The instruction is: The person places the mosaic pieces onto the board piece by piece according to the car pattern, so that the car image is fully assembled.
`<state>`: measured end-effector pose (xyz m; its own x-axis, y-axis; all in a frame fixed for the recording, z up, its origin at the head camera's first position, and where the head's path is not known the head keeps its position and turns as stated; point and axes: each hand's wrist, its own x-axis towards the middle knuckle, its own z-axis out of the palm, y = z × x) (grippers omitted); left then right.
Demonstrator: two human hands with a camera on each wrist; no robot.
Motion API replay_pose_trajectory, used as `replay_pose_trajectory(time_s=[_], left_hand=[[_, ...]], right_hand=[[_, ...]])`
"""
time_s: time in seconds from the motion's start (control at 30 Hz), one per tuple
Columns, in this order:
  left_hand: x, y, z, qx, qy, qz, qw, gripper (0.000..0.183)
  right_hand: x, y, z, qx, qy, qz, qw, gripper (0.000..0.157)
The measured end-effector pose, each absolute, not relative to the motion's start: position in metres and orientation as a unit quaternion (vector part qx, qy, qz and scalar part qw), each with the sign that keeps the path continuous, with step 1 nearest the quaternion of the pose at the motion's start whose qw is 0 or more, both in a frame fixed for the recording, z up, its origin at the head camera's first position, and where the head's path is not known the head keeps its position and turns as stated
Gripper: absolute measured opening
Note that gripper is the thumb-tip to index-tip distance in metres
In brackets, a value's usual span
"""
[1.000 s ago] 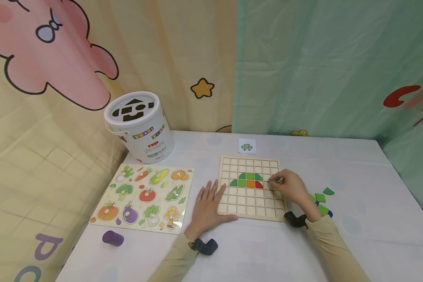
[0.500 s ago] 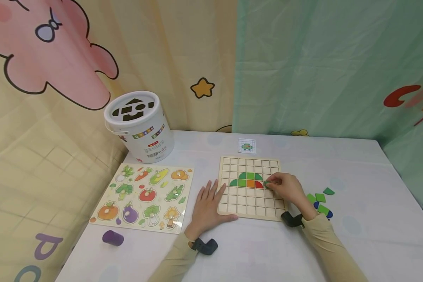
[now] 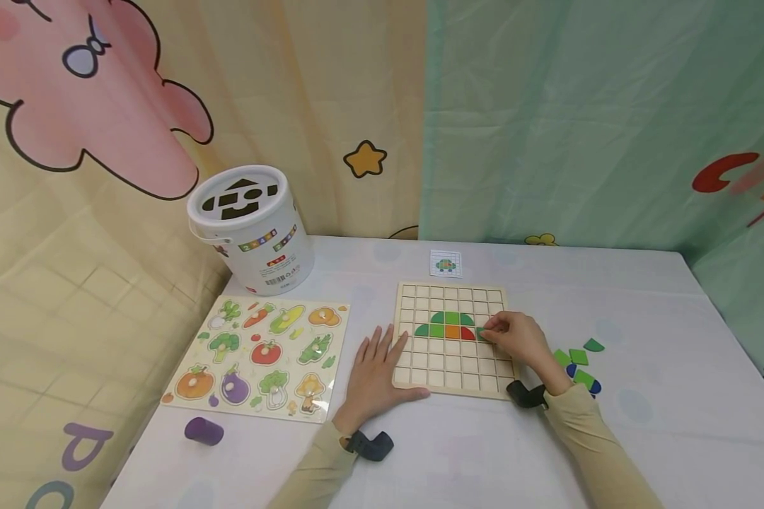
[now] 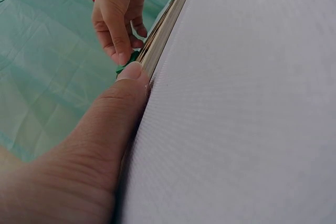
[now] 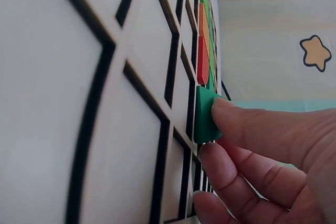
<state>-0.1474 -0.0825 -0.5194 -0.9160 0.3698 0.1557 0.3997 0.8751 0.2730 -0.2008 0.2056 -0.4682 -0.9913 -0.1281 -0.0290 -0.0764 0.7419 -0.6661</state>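
Our right hand (image 3: 516, 336) pinches a green piece (image 5: 206, 116) between thumb and fingers at the grid board (image 3: 446, 364), just right of the red piece (image 3: 467, 333). Our left hand (image 3: 374, 378) lies spread at the board's left edge. Loose pieces (image 3: 579, 357) lie on the worktop (image 3: 675, 339), right of the board.

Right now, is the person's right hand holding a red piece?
No, the right hand pinches a green piece, and the red piece lies on the board.
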Motion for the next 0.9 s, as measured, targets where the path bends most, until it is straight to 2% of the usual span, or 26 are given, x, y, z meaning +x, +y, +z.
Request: replay_pose_trajectory(time_s=[0.9], left_hand=[[-0.1484, -0.0823, -0.5230, -0.191, -0.971, -0.140, 0.039, 0.108]], right_hand=[[-0.1984, 0.2006, -0.4655, -0.076, 0.957, -0.280, -0.006, 0.009]])
